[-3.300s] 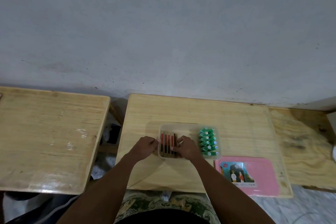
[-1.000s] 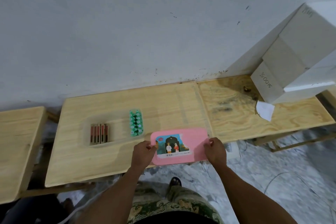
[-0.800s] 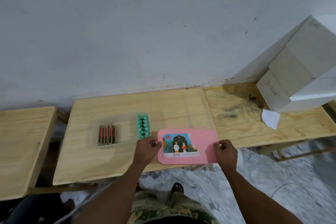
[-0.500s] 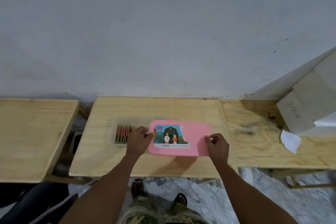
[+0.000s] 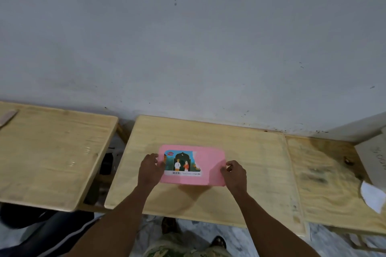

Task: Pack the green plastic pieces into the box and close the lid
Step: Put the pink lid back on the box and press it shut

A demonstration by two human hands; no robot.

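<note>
Grey plaster wall (image 5: 188,37), matte, speckled dark near its base. Three flat wooden tops stood against it: a pale, smooth-grained surface (image 5: 240,148) in the middle, a glossier left surface (image 5: 52,152) set apart by a gap, and a rougher, stained plywood right surface (image 5: 323,173) butted against the middle one. Marbled floor (image 5: 208,229) below.

The pink plastic lid (image 5: 211,165), a rounded rectangle, lay flat-on at the middle of the surface; what was under it was hidden. A torn printed sticker (image 5: 182,162) covered its left half.

Left hand (image 5: 149,171) gripped the lid's left short edge, fingers (image 5: 153,157) curled over it. Right hand (image 5: 235,175) pinched the right edge, fingers (image 5: 229,165) bent onto the rim.

A crumpled white paper (image 5: 372,196) lay on the right surface.
</note>
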